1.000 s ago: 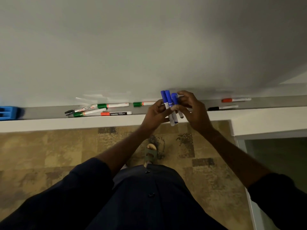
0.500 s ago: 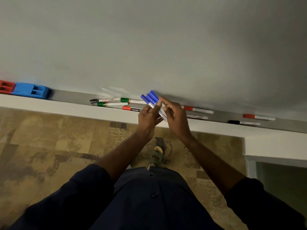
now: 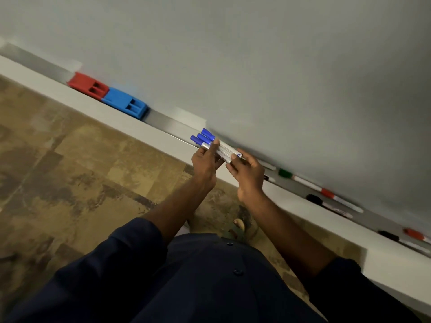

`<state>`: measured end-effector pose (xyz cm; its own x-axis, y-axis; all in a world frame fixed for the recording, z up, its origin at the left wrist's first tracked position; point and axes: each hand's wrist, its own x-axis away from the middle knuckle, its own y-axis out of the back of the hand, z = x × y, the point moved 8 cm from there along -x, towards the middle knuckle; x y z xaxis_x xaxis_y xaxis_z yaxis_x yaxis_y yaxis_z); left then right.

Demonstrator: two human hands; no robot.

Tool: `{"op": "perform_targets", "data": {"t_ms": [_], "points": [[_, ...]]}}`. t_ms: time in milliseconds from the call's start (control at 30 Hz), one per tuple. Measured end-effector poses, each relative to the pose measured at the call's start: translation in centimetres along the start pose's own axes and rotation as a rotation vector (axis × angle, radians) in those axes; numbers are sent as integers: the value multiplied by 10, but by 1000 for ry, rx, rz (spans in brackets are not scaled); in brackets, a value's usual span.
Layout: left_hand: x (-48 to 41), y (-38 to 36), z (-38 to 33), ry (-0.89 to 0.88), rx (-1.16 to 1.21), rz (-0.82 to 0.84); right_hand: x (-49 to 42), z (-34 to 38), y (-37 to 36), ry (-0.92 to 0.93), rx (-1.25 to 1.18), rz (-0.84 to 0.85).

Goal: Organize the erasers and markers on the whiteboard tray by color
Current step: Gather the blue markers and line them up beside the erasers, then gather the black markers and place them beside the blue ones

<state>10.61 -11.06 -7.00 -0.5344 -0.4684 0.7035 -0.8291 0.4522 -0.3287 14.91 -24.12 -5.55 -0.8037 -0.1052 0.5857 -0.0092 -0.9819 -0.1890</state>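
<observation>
You hold 3 blue markers (image 3: 213, 145) in a bundle between both hands, just above the tray (image 3: 172, 128). Your left hand (image 3: 205, 163) grips the bundle near the capped ends, thumb over the top, fingers curled beneath. Your right hand (image 3: 245, 171) closes its fingertips on the other end of the barrels. The blue caps point up and left along the tray, toward the erasers.

The view is tilted, so the tray runs from upper left to lower right under the whiteboard (image 3: 279, 66). On its left stretch the red eraser (image 3: 88, 86) and the blue eraser (image 3: 126, 103) sit end to end, touching. A bare length of tray lies between the blue eraser and your bundle.

To the right of your hands, more markers lie along the tray: a green cap (image 3: 285, 173), then a red cap (image 3: 327, 193) and a black cap (image 3: 314, 198) close together, and farther on another black cap (image 3: 388, 235) beside another red cap (image 3: 414, 234). Motion blur hides their labels, and your right hand covers part of the markers nearest it.

Below, your dark sleeves and shirt fill the bottom, over brown patterned carpet (image 3: 70, 171).
</observation>
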Motion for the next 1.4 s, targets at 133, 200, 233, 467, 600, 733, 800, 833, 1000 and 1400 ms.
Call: {"op": "perform_targets", "data": {"t_ms": [133,200,233,467,600,733,800,833,1000,1400], "points": [[-27,30,-42,1,33,-31,-12,-13,-62,-82,-6,-16],[-40,42,-61,-4,47,-36,-18,-18,-90,-95,1,-27],[-47,47,-69,-3,54,-42,-20,-19,-103,-91,4,-31],[-86,88,-118,-31,-347,-31,-49,-30,-165,-57,88,-23],[-88,107,-154,-323,-910,-7,-59,-44,-179,-54,174,-59],[-76,87,-175,-934,-1458,169,-66,-54,-187,-50,232,-105],[-78,80,-159,-1067,-1673,358,-66,-50,-191,21,338,-137],[-79,80,-150,-1085,-1766,432,-64,-48,-193,64,407,-154],[-92,87,-122,-1003,-2027,599,-52,-44,-204,152,580,-189],[-114,100,-129,-1001,-2136,623,-47,-46,-219,181,652,-191]]}}
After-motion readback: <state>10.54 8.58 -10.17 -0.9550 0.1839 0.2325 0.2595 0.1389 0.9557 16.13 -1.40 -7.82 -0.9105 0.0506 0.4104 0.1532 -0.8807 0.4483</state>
